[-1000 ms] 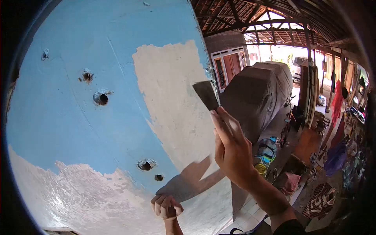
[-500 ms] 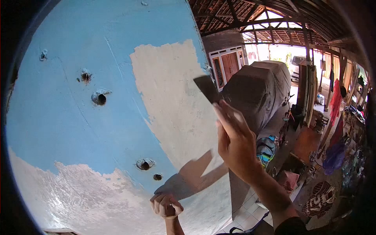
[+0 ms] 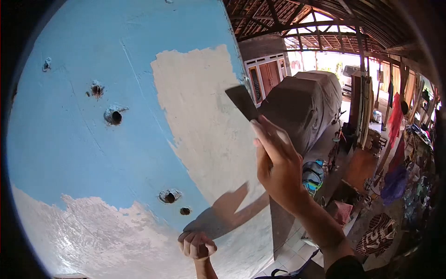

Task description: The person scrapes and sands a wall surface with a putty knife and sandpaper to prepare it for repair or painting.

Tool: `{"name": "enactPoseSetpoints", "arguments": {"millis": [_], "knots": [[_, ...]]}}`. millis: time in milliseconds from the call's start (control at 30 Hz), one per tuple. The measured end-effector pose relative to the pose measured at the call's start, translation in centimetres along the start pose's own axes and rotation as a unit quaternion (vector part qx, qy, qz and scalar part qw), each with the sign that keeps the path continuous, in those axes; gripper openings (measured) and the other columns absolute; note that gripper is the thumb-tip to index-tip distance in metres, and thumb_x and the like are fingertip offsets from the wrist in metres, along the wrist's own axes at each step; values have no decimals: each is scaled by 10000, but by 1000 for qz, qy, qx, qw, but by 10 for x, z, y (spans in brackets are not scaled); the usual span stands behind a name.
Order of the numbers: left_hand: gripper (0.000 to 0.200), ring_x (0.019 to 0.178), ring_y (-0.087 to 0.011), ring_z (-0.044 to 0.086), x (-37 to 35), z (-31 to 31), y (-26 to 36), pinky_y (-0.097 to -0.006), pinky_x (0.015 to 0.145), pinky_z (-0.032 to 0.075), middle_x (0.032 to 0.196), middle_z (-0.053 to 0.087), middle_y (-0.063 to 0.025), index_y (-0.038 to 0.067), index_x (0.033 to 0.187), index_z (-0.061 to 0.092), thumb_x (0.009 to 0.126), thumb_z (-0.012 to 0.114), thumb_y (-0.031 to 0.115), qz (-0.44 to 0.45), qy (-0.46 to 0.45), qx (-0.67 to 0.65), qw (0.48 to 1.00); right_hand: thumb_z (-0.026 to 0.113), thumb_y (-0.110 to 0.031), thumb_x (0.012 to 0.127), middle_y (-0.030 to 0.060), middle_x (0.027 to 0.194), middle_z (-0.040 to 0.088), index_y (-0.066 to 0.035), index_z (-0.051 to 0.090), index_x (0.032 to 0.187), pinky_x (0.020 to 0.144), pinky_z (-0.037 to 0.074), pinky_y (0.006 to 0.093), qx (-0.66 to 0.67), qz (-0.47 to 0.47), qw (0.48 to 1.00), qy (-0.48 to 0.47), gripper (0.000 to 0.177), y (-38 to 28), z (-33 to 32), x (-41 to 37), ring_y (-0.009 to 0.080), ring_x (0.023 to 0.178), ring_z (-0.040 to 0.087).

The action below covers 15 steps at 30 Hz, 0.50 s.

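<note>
Head view: I see the right hand [image 3: 281, 165] grasping a flat, dark metal scraper [image 3: 242, 101]; the left hand [image 3: 197, 245], clenched, seems to touch the patchy blue-and-beige wall [image 3: 93, 158].

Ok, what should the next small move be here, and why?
Probably the right hand should nudge the scraper upward along the wall's edge: a narrow strip of blue paint shows above its blade, beside the bare patch.
</note>
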State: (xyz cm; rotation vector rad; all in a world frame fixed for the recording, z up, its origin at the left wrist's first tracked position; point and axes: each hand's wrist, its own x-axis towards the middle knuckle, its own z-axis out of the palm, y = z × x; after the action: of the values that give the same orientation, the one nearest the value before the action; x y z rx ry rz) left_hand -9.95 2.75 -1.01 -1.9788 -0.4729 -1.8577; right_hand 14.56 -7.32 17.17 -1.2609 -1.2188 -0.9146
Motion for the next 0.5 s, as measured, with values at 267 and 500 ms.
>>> {"name": "enactPoseSetpoints", "arguments": {"millis": [267,500], "knots": [[84,697,-253,561,2,-1,3,-396,688,468,747,582,-59,62,762,598,714,538,95,-12,-6,10,1000,561,25,894,219,1169,610,4,589,1215,850,537,363,46,-2,998,32,323,-1,3,21,338,1079,627],[91,697,-255,560,8,0,6,-392,676,458,712,581,-61,60,763,597,736,528,112,-20,-2,7,1000,574,27,883,220,1147,614,16,587,1204,854,537,363,44,-19,999,21,321,-3,-4,27,343,1070,628]]}}
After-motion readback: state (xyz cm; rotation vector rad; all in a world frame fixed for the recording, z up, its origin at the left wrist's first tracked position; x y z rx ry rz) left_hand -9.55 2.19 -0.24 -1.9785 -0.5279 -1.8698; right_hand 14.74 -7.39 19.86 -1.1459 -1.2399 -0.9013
